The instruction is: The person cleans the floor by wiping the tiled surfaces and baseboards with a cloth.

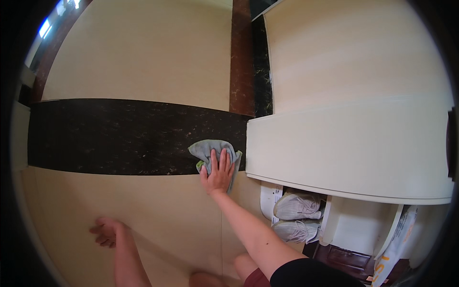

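Observation:
My right hand [217,175] lies with fingers spread on a crumpled grey cloth with green edging [209,146], pressing it down. The cloth covers part of the dark marble floor strip [107,136], near its right end, and overlaps the beige floor tile. Off to the lower left, my left hand [106,231] is held over the beige tiles, holding nothing, its fingers loosely curled and apart.
A white wall end or panel [340,154] stands right of the cloth. Below it are a pair of light lace-up shoes [299,206], a white shelf unit [362,222] and a printed plastic bag [398,240]. A reddish-brown stone border [242,61] runs upward.

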Tool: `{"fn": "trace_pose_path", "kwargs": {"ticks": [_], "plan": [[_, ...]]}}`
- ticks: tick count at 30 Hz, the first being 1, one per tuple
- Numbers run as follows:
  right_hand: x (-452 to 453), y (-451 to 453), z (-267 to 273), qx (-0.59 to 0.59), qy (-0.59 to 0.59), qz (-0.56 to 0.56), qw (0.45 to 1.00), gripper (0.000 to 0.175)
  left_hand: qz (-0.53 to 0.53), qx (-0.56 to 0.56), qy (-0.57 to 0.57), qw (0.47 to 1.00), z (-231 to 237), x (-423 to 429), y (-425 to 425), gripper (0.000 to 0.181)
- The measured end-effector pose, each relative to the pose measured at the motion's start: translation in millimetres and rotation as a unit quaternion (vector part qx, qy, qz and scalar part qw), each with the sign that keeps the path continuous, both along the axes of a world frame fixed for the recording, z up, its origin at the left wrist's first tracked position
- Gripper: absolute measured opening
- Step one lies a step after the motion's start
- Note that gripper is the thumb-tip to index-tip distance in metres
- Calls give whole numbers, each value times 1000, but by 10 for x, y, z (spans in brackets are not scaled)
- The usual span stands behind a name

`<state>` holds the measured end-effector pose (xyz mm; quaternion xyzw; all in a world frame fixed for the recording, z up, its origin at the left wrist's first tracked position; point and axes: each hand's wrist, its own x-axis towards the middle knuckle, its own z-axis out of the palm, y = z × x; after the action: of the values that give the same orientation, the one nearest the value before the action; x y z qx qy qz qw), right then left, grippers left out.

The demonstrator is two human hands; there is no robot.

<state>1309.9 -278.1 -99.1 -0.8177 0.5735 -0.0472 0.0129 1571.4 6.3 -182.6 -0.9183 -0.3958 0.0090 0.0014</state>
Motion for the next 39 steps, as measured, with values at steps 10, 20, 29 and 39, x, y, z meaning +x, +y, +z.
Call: {"fn": "trace_pose_path", "kwargs": {"ticks": [10,20,29,39], "plan": [[81,64,59,15,-6,-9,1000,67,-29,9,32,999,158,-3,-2,58],[137,68,43,14,-2,0,1000,69,-34,-4,60,998,273,-5,-30,60],[129,-217,62,15,47,70,996,77,45,-56,28,997,533,-77,-354,61],[3559,874,255,192,-155,471,847,65,9,81,46,996,468,-70,-294,61]]}}
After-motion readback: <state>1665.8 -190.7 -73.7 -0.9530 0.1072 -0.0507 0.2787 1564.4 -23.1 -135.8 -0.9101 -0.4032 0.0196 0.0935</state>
